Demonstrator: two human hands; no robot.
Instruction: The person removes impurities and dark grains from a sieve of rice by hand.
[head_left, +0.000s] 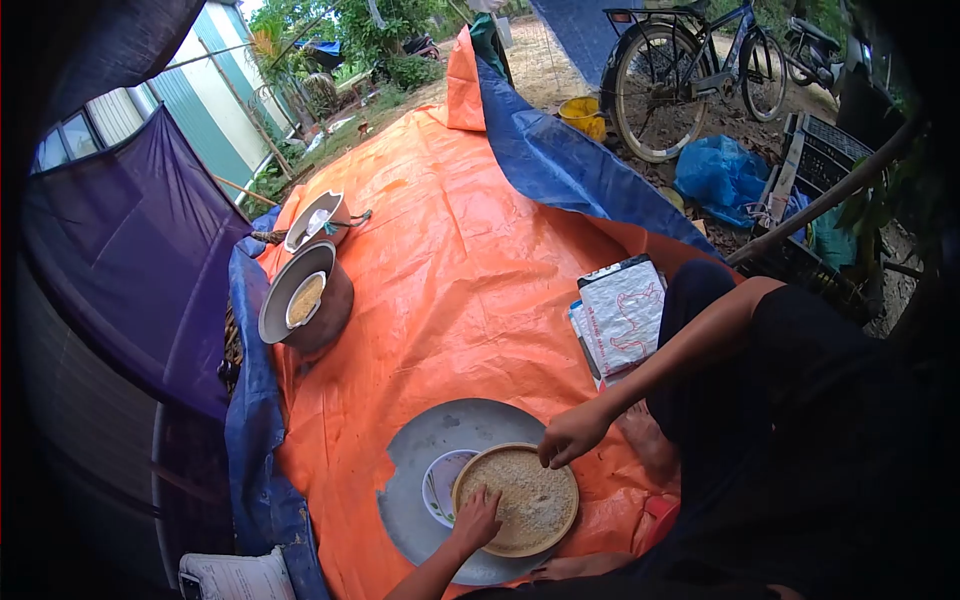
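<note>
A round woven tray (pixel 571 527) with a raised rim holds a layer of pale, rice-like grain (pixel 522 492). My left hand (pixel 477 519) reaches over the tray's left side, fingers stretched out and touching the grain. At the upper right rim is my right hand (pixel 573 436), its fingers curled together and pointing down; whatever they may pinch is hidden. Partly under the tray's left edge sits a white bowl (pixel 437 488) with a leaf pattern. Both rest on a large round grey metal sheet (pixel 415 437) with a ragged left edge.
Orange tarpaulin (pixel 430 270) covers the ground. On its left stand a grey pot (pixel 335 310), with a grain-filled container (pixel 306 299) inside, and another pot (pixel 335 208). Printed sacks (pixel 622 315) lie by my knee. Beyond are a bicycle (pixel 655 90) and yellow bucket (pixel 582 118).
</note>
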